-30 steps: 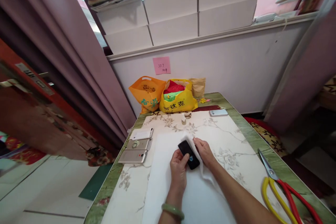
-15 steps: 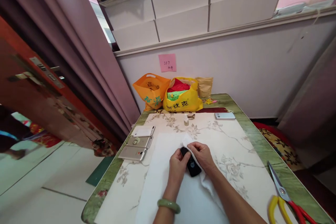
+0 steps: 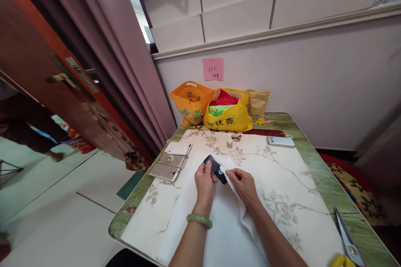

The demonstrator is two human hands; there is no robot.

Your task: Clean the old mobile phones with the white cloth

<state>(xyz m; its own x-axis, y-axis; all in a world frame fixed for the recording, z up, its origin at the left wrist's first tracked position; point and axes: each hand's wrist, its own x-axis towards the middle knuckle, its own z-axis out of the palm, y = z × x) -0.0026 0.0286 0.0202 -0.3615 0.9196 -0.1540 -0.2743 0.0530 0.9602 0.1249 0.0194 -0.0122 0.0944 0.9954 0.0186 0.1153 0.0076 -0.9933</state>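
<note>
My left hand (image 3: 204, 182) grips a small black phone (image 3: 214, 167) by its near end, tilted up over a white sheet (image 3: 219, 233) on the table. My right hand (image 3: 243, 184) pinches a white cloth (image 3: 233, 179) and presses it against the phone's lower right side. A green bangle (image 3: 199, 220) circles my left wrist. The cloth trails back along my right forearm.
Three phones (image 3: 171, 160) lie in a row at the table's left edge, and another phone (image 3: 280, 141) lies at the far right. Orange (image 3: 191, 102) and yellow bags (image 3: 228, 117) stand at the back. Scissors (image 3: 347, 246) lie near right. A small bottle (image 3: 229, 143) stands mid-table.
The phone has been lifted and moved left and away from me in my left hand. My right hand with the cloth has slid to the phone's lower end. The view has shifted left.
</note>
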